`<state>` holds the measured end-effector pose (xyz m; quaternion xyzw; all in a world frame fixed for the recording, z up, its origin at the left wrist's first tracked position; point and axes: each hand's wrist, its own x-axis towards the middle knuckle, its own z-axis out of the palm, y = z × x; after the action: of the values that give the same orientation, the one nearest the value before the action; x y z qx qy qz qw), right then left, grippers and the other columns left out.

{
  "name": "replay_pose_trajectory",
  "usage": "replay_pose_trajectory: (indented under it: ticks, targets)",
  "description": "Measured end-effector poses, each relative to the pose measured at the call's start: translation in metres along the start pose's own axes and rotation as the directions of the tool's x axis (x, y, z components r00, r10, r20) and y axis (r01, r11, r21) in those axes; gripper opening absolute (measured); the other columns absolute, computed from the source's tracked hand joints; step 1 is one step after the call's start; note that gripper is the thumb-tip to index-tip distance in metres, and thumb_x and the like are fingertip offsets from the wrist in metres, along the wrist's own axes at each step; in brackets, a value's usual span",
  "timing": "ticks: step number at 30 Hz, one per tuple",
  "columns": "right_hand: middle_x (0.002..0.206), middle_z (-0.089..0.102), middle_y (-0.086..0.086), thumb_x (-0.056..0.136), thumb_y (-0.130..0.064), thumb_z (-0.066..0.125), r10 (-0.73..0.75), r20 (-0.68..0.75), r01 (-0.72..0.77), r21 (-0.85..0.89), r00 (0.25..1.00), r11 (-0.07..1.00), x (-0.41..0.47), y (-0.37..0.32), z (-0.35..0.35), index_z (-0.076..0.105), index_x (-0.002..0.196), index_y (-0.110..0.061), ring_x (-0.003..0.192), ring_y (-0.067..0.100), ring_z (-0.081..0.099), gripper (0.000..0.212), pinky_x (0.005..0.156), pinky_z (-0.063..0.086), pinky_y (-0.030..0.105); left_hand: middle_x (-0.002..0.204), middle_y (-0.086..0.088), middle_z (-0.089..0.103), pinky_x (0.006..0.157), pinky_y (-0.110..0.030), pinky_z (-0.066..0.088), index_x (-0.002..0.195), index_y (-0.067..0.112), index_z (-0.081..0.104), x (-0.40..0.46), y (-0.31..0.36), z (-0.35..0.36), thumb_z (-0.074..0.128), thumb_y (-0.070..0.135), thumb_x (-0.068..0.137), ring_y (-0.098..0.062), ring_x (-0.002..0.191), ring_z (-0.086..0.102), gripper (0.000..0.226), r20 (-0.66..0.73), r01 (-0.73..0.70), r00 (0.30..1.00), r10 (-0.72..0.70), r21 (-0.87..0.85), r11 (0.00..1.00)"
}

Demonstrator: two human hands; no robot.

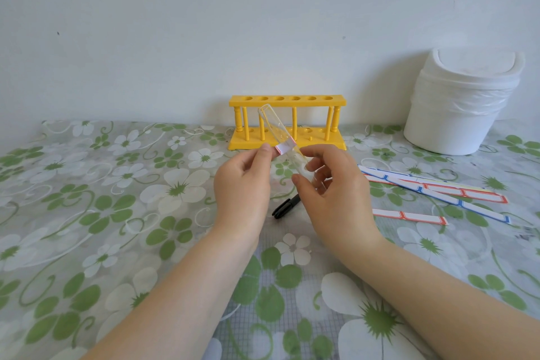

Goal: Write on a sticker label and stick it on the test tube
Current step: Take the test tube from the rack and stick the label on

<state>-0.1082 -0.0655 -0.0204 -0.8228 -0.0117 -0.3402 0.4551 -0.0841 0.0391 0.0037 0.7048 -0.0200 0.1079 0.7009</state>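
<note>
A clear glass test tube (274, 125) is held tilted above the table, its open mouth up and to the left. My right hand (330, 193) grips its lower end. A small white sticker label with a red border (284, 147) lies against the tube's middle, and the fingertips of my left hand (244, 184) pinch its left edge. A black marker pen (286, 206) lies on the table under my hands.
A yellow test tube rack (287, 123) with empty holes stands behind the hands. Strips of red- and blue-bordered labels (432, 191) lie to the right. A white lidded bin (461, 102) stands at the back right. The table has a green flowered cloth (117, 199).
</note>
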Motion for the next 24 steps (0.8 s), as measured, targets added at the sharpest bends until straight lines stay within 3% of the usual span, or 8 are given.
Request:
replay_pose_trajectory:
  ticks: [2,9,12,15,18,20,22,24]
  targets:
    - [0.088,0.054,-0.003,0.078,-0.009,0.066,-0.002,-0.001,0.002,-0.002,1.0,1.0,0.0,0.0,0.0,0.057,0.102,-0.027,0.074,0.01,0.05,0.031,0.065,0.042,0.019,0.08,-0.004,0.054,0.069,-0.028,0.039,0.073,0.015,0.065,-0.001,0.0,0.0,0.054,0.031,0.089,-0.011,0.076,0.049,0.026,0.011,0.002,1.0,-0.002,-0.005,1.0]
    - [0.092,0.054,-0.003,0.078,-0.01,0.066,0.001,-0.009,-0.001,-0.02,1.0,1.0,0.002,0.003,0.0,0.058,0.104,-0.024,0.076,0.01,0.051,0.03,0.067,0.043,0.022,0.08,-0.004,0.049,0.072,-0.03,0.038,0.075,0.017,0.066,-0.006,0.004,0.004,0.056,0.029,0.087,-0.011,0.075,0.045,0.02,0.051,0.028,0.998,-0.026,-0.032,0.999]
    - [0.093,0.053,-0.004,0.078,-0.008,0.066,-0.014,-0.018,0.013,-0.034,1.0,0.999,0.003,0.005,0.0,0.059,0.104,-0.022,0.075,0.008,0.05,0.031,0.066,0.041,0.018,0.087,-0.001,0.046,0.074,-0.032,0.037,0.068,0.029,0.072,-0.012,0.009,0.006,0.06,0.031,0.085,-0.011,0.08,0.044,0.021,0.102,0.076,0.993,-0.066,-0.096,0.993]
    - [0.093,0.055,-0.005,0.078,-0.008,0.066,-0.034,-0.018,0.033,-0.043,0.999,0.999,0.002,0.006,-0.001,0.059,0.105,-0.022,0.074,0.009,0.049,0.031,0.066,0.041,0.018,0.09,0.002,0.046,0.076,-0.03,0.038,0.08,0.041,0.074,-0.015,0.012,0.006,0.055,0.03,0.089,-0.012,0.083,0.043,0.024,0.141,0.079,0.988,-0.063,-0.109,0.991]
    - [0.091,0.058,-0.006,0.078,-0.006,0.065,-0.056,-0.016,0.055,-0.05,0.998,0.997,0.003,0.007,-0.001,0.059,0.107,-0.021,0.075,0.013,0.047,0.033,0.07,0.041,0.025,0.084,0.009,0.055,0.079,-0.027,0.045,0.092,0.037,0.074,-0.015,0.011,0.007,0.054,0.03,0.09,-0.011,0.082,0.05,0.021,0.147,0.08,0.987,-0.063,-0.114,0.99]
    - [0.091,0.059,-0.005,0.077,-0.004,0.064,-0.086,-0.015,0.085,-0.079,0.996,0.993,0.003,0.007,0.0,0.059,0.109,-0.019,0.078,0.012,0.046,0.036,0.072,0.04,0.027,0.092,0.018,0.066,0.09,-0.028,0.048,0.098,0.035,0.073,-0.016,0.01,0.008,0.052,0.031,0.091,-0.005,0.089,0.06,0.022,0.162,0.084,0.985,-0.065,-0.115,0.99]
    - [0.094,0.06,-0.002,0.076,-0.001,0.064,-0.135,-0.009,0.133,-0.122,0.991,0.984,0.003,0.007,0.0,0.059,0.11,-0.019,0.079,0.014,0.048,0.039,0.072,0.043,0.031,0.102,0.019,0.069,0.097,-0.033,0.046,0.094,0.036,0.073,-0.017,0.009,0.01,0.051,0.031,0.092,-0.002,0.101,0.06,0.023,0.18,0.087,0.982,-0.064,-0.125,0.988]
    - [0.098,0.061,0.001,0.075,0.001,0.063,-0.174,0.002,0.173,-0.15,0.985,0.973,0.002,0.007,0.001,0.058,0.111,-0.02,0.08,0.021,0.055,0.042,0.07,0.049,0.038,0.097,0.022,0.069,0.1,-0.035,0.045,0.085,0.038,0.072,-0.02,0.01,0.011,0.049,0.029,0.092,-0.001,0.101,0.06,0.026,0.193,0.085,0.98,-0.059,-0.132,0.988]
